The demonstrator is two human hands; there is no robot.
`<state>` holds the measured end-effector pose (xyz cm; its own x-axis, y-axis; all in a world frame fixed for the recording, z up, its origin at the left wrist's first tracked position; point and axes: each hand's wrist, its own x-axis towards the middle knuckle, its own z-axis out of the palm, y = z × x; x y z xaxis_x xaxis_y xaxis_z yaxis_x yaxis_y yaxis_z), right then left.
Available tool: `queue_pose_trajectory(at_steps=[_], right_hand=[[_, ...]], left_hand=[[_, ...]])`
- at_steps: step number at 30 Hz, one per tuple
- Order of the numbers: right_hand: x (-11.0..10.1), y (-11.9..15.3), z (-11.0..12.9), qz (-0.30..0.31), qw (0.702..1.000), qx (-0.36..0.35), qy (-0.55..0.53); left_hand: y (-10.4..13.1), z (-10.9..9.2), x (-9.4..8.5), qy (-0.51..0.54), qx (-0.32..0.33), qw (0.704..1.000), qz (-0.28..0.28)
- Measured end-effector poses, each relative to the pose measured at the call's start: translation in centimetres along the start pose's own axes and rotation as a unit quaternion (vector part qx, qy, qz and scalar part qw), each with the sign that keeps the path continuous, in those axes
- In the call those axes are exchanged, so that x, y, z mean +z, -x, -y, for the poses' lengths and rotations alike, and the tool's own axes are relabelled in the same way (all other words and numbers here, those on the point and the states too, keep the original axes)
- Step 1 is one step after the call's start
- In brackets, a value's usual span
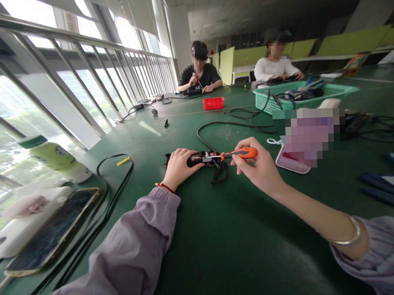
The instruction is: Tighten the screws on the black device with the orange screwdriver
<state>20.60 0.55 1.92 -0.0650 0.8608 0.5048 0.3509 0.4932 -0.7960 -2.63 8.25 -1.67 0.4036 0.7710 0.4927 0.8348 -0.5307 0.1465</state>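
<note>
Two hands: both engaged; left hand (181, 165) clamped over the body of the black device, right hand (258, 168) pinching the screwdriver.
Device (195, 159): on the tabletop (247, 245), in front of the wearer; inner parts exposed at its right end.
Screwdriver (246, 153): orange-and-dark handle, shaft lying low, nearly along the device; tip at the exposed parts, exact seat too small to tell.
Alignment (judgement): shaft best in line with whatever the tip engages; a skewed tip likely slips.
Force (judgement): light, steady push, turned from the fingertips; left palm takes the reaction.
Wires (223, 167): looped beside the open end; best clear of the tip.
Cable (201, 132): slack preferable, so no tug on the device.
</note>
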Motion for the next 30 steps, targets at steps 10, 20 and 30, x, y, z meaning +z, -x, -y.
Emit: queue_pose_trajectory(at_steps=[10,20,30], right_hand=[[0.2,-0.5,1.6,0.035,0.999,-0.009,0.039],[-0.1,-6.7,7.7,0.09,0.954,0.008,0.287],[-0.8,-6.4,7.3,0.074,0.924,-0.007,0.376]], left_hand=[[0.0,-0.4,-0.2,-0.024,0.006,1.0,0.006],[0.0,-0.7,-0.1,-0.017,0.025,0.999,0.011],[0.1,-1.3,-0.1,-0.041,0.017,0.999,0.021]])
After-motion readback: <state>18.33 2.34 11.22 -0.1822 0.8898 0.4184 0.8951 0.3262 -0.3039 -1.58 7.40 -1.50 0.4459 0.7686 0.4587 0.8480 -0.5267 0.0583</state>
